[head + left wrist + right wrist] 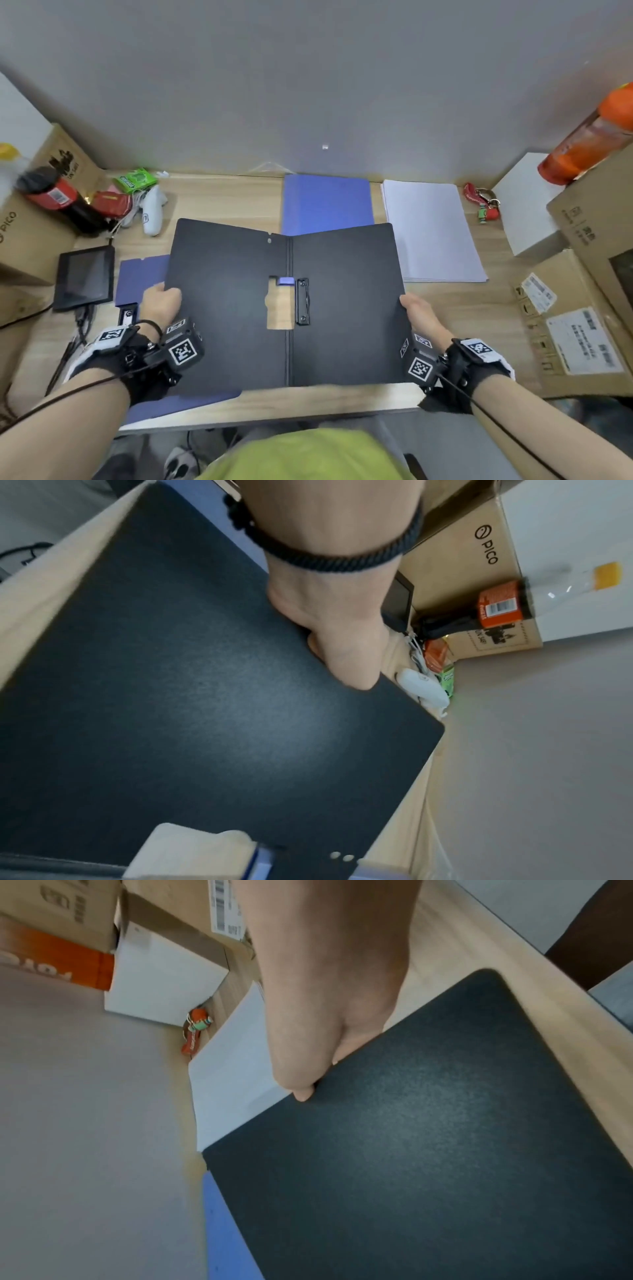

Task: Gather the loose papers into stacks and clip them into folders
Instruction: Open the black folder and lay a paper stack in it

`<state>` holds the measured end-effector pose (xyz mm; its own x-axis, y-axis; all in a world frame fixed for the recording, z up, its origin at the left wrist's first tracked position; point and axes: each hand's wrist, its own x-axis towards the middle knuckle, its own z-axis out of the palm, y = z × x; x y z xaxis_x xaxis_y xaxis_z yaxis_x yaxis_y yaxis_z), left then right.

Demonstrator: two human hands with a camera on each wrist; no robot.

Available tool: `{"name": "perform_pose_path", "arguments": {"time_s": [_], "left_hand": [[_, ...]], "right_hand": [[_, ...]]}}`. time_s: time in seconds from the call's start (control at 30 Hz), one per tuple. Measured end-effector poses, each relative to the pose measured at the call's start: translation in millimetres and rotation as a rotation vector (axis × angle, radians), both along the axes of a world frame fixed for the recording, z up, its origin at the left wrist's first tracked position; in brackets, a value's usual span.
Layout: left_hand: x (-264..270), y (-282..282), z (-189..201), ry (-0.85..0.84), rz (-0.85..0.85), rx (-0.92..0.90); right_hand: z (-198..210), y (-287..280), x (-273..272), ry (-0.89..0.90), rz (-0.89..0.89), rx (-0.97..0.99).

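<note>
A black folder [226, 305] is spread wide above the desk, with a black metal clip [302, 301] beside its spine and a cut-out in its left cover. My left hand [161, 299] grips the left cover's outer edge [342, 674]. My right hand [416, 310] grips the right cover's outer edge [308, 1085]. A white paper stack [428, 229] lies at the back right. A blue folder [327, 202] lies behind the black one. Another blue folder [140, 281] lies under its left half.
Cardboard boxes [582, 308] and a white box [524, 202] line the right side, with an orange bottle [589, 140] on top. A red keychain [481, 202] lies by the papers. At left are a small screen [85, 274], a white controller [152, 209], a bottle [58, 198] and a box [24, 233].
</note>
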<state>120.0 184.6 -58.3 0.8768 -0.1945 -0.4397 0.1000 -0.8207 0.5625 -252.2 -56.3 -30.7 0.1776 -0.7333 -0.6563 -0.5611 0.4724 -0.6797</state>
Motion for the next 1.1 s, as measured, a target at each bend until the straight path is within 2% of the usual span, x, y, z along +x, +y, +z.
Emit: {"name": "perform_pose_path", "arguments": {"time_s": [0.07, 0.2, 0.3, 0.37, 0.47, 0.67, 0.87, 1.0, 1.1], "left_hand": [[5.1, 8.3, -18.1, -0.016, -0.054, 0.038], [-8.7, 0.5, -20.9, -0.006, -0.276, 0.074], [-26.0, -15.4, -22.3, 0.098, -0.456, 0.172], [-37.0, -22.4, -25.7, 0.181, -0.503, 0.220], [-44.8, -24.9, -34.0, 0.179, -0.524, 0.250], [-41.5, -22.4, -37.1, 0.173, -0.468, 0.251], [-50.8, -46.6, -28.4, 0.113, -0.421, 0.236], [-71.4, -93.5, -16.5, 0.090, -0.482, 0.038], [-94.1, -129.7, -4.0, 0.069, -0.449, -0.135]], "right_hand": [[-7.5, 1.7, 1.1, -0.047, -0.064, 0.025], [-7.6, -1.7, -3.4, -0.105, -0.090, 0.088], [-5.7, -3.0, -6.5, -0.130, -0.065, 0.116], [-8.6, -1.3, -5.8, -0.129, -0.034, 0.143], [-17.8, 5.2, -2.0, -0.130, -0.056, 0.169], [-35.0, 9.6, -2.2, -0.174, -0.162, 0.074], [-24.4, 15.7, 9.7, -0.213, -0.139, 0.109], [-46.8, 2.1, -3.5, -0.314, -0.204, 0.148], [-20.7, -11.5, -14.0, -0.337, -0.219, 0.193]]}}
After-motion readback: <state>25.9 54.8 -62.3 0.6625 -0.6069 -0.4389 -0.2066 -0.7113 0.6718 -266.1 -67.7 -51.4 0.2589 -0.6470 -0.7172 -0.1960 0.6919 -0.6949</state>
